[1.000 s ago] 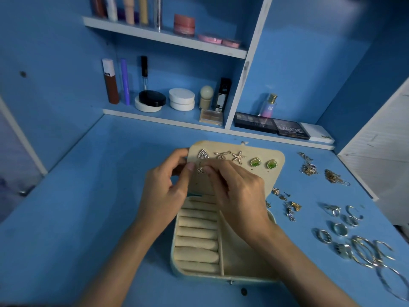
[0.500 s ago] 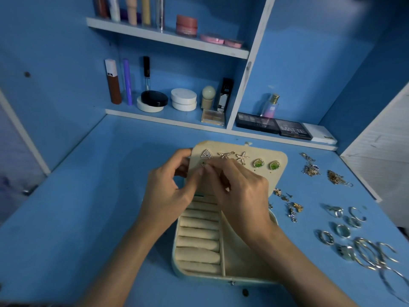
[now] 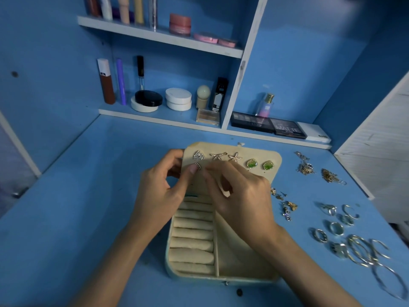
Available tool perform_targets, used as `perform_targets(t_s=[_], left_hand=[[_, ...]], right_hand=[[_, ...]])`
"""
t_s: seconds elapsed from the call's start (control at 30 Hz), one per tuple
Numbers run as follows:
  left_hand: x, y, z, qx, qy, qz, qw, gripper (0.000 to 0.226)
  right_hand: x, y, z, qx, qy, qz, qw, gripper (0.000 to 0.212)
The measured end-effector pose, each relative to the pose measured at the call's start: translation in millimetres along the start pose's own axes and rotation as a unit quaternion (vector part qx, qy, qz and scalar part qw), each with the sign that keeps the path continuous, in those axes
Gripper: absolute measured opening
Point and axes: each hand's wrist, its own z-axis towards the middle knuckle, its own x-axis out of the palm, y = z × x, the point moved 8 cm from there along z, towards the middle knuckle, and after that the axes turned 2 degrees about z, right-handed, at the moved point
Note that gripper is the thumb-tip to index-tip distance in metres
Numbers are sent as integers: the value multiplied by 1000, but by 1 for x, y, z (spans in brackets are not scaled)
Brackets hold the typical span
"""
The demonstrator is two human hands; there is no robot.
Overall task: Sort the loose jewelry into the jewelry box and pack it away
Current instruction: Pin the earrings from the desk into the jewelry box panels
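I see the cream box point(image 3: 243, 278) open, five earrings point(image 3: 218, 156) pinned on its lid point(image 3: 256, 151). My left hand point(image 3: 159, 196) grips the lid; my right hand point(image 3: 241, 196) pinches a sixth earring point(image 3: 198, 166) there.

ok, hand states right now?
Left hand: pinches the lower triangle earring against the lid.
Right hand: fingers curled beside it, hold cannot be told.

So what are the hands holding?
A sparkly triangle earring on the box lid: left hand thumb on its left edge, right hand fingers at its right side.
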Motion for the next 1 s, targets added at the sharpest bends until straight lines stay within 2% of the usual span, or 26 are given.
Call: perform_targets(t_s=[0.1,0.27,0.33,0.43,0.53,0.6,0.8,1.0], left_hand=[[-1,1,0,-3,-5,2,1000,15],[0,4,0,-9,-14,-1,1000,11],[-1,6,0,-10,-16,0,1000,8],[-1,7,0,-15,-18,0,1000,9],[-1,7,0,-19,-15,1,1000,15],[-1,8,0,-20,-14,1,1000,16],[-1,8,0,-23,-20,6,1000,17],[-1,9,0,-24,-21,-1,999,16]], right_hand=[[-27,-15,8,53,-31,53,997,14],[-76,-63,23,144,-87,102,980,6],[-79,-91,25,182,-55,83,978,9],[-63,-134,20,233,61,12,970,14],[-43,-167,1,267,169,-41,948,15],[-34,-182,-13,289,205,-62,933,12],[-21,-201,-32,333,217,-86,913,11],[-13,-203,-30,324,219,-107,914,10]])
